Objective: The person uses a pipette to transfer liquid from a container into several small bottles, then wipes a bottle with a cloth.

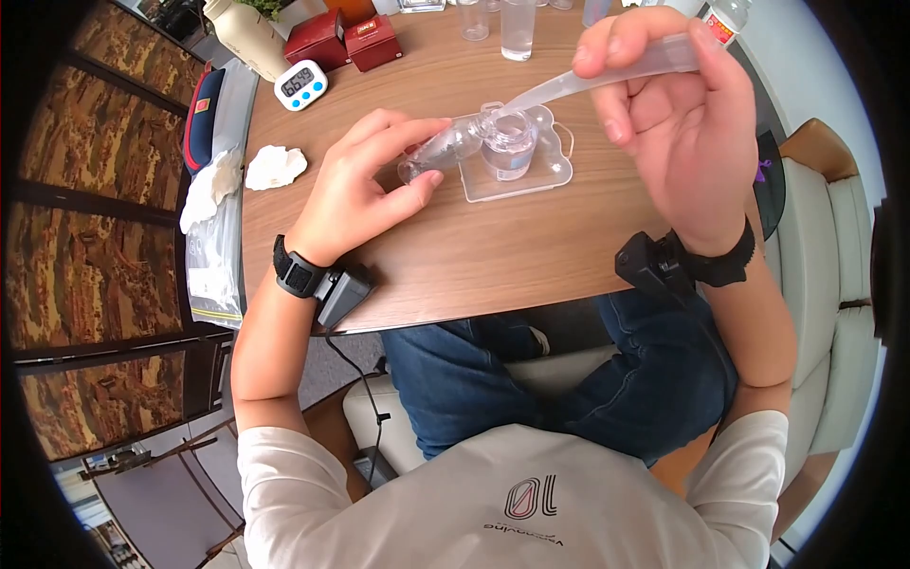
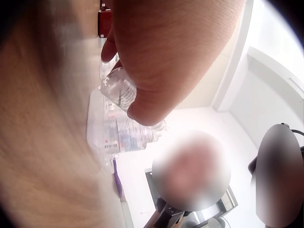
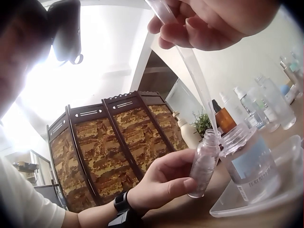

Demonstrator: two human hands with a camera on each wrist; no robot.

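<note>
My left hand (image 1: 365,185) grips a small clear bottle (image 1: 441,152), tilted with its open neck against the rim of a wide-mouthed clear jar (image 1: 509,161). Above and to the right, my right hand (image 1: 687,123) pinches a translucent plastic pipette (image 1: 607,81) that slants down leftward. In the right wrist view the pipette's tip (image 3: 214,127) is right at the mouth of the small bottle. The jar, with a printed label (image 3: 254,164) and clear liquid low inside, stands on a shallow clear plastic tray (image 1: 519,193).
A white timer (image 1: 301,85), red boxes (image 1: 373,43) and a cream bottle (image 1: 245,38) stand at the back left. Crumpled white tissue (image 1: 276,168) lies left of my left hand. A clear container (image 1: 518,30) and several other bottles line the far edge.
</note>
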